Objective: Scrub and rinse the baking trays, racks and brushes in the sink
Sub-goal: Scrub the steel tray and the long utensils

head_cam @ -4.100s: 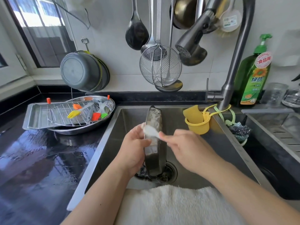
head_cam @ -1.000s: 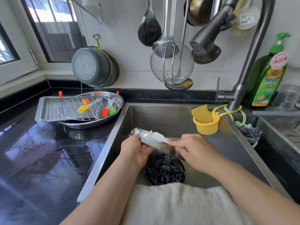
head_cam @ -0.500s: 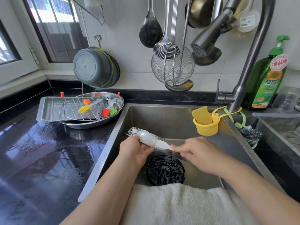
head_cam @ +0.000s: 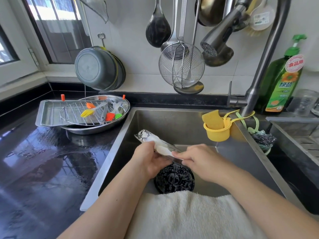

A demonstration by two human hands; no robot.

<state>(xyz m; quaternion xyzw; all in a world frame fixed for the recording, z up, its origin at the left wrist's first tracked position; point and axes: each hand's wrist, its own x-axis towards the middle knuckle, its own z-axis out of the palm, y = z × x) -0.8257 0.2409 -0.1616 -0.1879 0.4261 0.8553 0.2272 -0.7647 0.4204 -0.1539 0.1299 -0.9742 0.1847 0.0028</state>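
A dark baking tray (head_cam: 143, 134), seen edge-on and streaked with foam, is held slantwise above the sink (head_cam: 172, 121). My left hand (head_cam: 148, 161) grips its near-left part from below. My right hand (head_cam: 198, 159) pinches a white soapy cloth (head_cam: 163, 149) against the tray's upper edge. On the counter to the left, a rectangular steel tray (head_cam: 50, 111) carries a wire rack (head_cam: 76, 112) and silicone brushes in yellow (head_cam: 87, 112), red (head_cam: 110, 116) and green (head_cam: 118, 116). They rest over a round steel basin (head_cam: 96, 130).
A black drain strainer (head_cam: 174, 180) lies under my hands. A white towel (head_cam: 189, 213) drapes the sink's front edge. The faucet (head_cam: 259, 71) with its spray head (head_cam: 215, 40), a yellow sponge cup (head_cam: 217, 131), a green soap bottle (head_cam: 283, 80) and hanging utensils (head_cam: 181, 66) are behind. The black counter is wet.
Four seconds ago the tray stood on end in the sink; it now lies slantwise across my hands. My right hand has slid the cloth back left along the edge.
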